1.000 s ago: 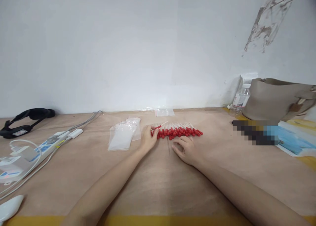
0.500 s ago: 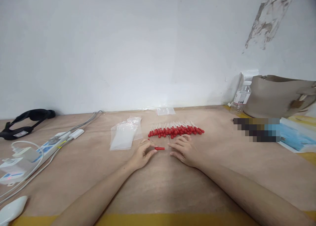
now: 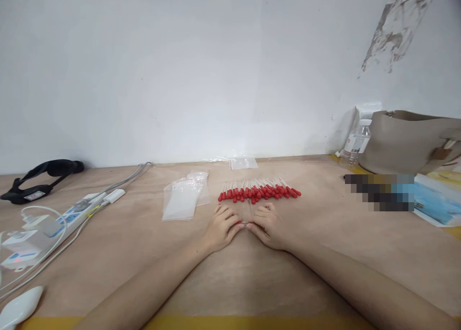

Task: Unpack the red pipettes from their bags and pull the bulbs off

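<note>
Both hands meet on the table in front of a row of red-tipped sticks with thin white stems. My left hand is closed, thumb and forefinger pinching a red-tipped stick that is mostly hidden by the fingers. Opposite it, my right hand pinches the edge of what looks like a small clear plastic bag, its fingertips almost touching the left ones. Left of the row lies a stack of clear zip bags with white backing.
Another clear bag lies by the wall. On the left are a power strip with chargers and cables, a black head strap and a white mouse-like object. At right stand a plastic bottle and a grey handbag.
My left hand has moved right, towards my right hand, carrying the red-tipped stick. The gap between the hands has nearly closed, and less of the stick's red end shows.
</note>
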### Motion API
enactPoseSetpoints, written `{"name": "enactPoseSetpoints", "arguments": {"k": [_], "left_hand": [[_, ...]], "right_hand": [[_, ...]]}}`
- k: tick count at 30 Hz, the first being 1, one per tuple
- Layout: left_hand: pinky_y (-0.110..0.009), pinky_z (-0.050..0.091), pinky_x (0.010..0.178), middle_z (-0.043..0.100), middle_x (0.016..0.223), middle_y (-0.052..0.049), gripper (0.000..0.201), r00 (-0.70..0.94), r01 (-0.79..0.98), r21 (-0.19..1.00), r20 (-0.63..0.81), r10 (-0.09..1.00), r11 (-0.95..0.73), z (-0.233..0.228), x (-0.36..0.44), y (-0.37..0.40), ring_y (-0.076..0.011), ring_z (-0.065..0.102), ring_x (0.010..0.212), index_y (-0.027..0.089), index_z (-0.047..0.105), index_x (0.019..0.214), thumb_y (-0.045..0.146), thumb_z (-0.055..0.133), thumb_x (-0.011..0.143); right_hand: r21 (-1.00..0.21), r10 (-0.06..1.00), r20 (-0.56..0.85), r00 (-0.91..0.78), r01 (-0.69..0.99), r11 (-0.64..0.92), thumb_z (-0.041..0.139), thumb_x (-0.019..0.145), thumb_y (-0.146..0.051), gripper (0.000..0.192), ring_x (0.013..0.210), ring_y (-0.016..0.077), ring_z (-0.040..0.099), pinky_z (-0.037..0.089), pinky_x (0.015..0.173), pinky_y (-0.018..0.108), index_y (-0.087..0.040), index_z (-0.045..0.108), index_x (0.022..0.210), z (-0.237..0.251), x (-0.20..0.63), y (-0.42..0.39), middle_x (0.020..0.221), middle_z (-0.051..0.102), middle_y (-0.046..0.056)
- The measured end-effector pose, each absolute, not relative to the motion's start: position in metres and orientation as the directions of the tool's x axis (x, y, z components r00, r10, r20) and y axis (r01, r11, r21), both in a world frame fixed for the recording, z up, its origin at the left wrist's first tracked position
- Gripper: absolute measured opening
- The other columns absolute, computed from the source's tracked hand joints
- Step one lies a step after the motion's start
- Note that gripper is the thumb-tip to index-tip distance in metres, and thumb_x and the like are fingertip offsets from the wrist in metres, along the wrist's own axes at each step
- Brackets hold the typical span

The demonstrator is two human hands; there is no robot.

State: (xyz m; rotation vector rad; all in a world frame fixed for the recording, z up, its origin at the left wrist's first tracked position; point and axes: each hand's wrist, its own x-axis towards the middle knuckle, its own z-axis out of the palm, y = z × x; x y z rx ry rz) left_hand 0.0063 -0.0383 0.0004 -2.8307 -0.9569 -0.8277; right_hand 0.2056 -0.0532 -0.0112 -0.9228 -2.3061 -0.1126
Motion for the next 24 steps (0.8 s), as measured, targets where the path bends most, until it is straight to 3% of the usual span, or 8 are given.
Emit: {"name": "enactPoseSetpoints", "arguments": {"k": [9, 17, 24], "left_hand": [[-0.036, 0.031, 0.078, 0.053, 0.072, -0.004, 0.029, 0.750, 0.564, -0.009, 0.424, 0.508, -0.826, 0.010, 0.005, -0.047, -0.0172, 0.044, 0.074, 0.018, 0.054, 0.071, 0.030, 0.035, 0.089], [-0.036, 0.029, 0.084, 0.054, 0.071, -0.003, 0.031, 0.786, 0.533, 0.004, 0.366, 0.498, -0.846, 0.014, 0.004, -0.052, -0.0160, 0.045, 0.074, 0.018, 0.052, 0.071, 0.030, 0.031, 0.090], [-0.037, 0.027, 0.087, 0.054, 0.071, -0.002, 0.031, 0.791, 0.500, 0.091, 0.358, 0.496, -0.861, 0.014, 0.001, -0.051, -0.0155, 0.046, 0.075, 0.018, 0.053, 0.071, 0.030, 0.031, 0.090]], "right_hand": [[-0.048, 0.467, 0.674, -0.572, 0.598, 0.800, 0.042, 0.086, -0.027, 0.024, 0.060, 0.0103, 0.042, 0.024, 0.068, 0.030, -0.020, 0.063, 0.075, -0.012, 0.206, -0.055, 0.055, 0.055, -0.002], [0.103, 0.345, 0.715, -0.608, 0.580, 0.808, 0.046, 0.085, -0.023, 0.018, 0.061, 0.0105, 0.039, 0.024, 0.069, 0.031, -0.018, 0.059, 0.074, -0.012, 0.207, -0.060, 0.054, 0.052, -0.002], [0.201, 0.279, 0.716, -0.640, 0.571, 0.796, 0.045, 0.085, -0.022, 0.015, 0.061, 0.0098, 0.039, 0.025, 0.069, 0.030, -0.018, 0.059, 0.081, -0.009, 0.209, -0.063, 0.054, 0.051, -0.003]]}}
